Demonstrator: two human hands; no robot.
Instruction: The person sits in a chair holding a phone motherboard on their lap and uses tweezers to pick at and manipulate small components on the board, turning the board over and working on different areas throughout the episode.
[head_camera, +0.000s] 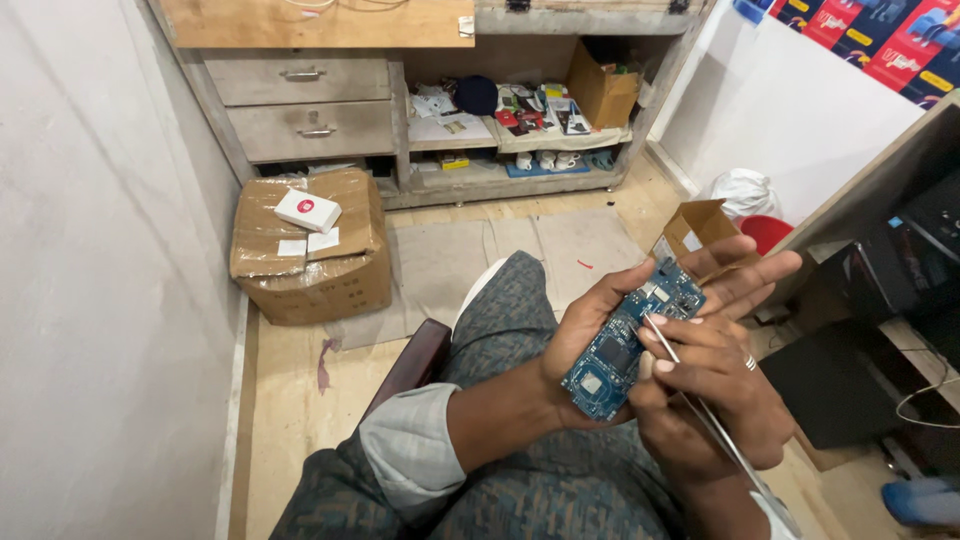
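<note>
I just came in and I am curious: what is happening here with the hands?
A seated person holds a blue circuit board in the left hand. The right hand holds a thin metal tool, probably tweezers, with its tip touching the board's middle. On the floor behind stands a taped cardboard box with a small white box on top.

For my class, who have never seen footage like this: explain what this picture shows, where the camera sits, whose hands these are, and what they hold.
There is one picture, taken by a camera worn on a person's head, looking down at their lap and two bare hands. No machine is involved. The left hand cradles a blue circuit board, chips facing up. The right hand, wearing a ring, holds thin metal tweezers with the tip touching the board. Beyond the knees lies a wooden floor with a taped cardboard box carrying a small white box. Behind stands a cabinet with drawers and cluttered shelves.
</note>
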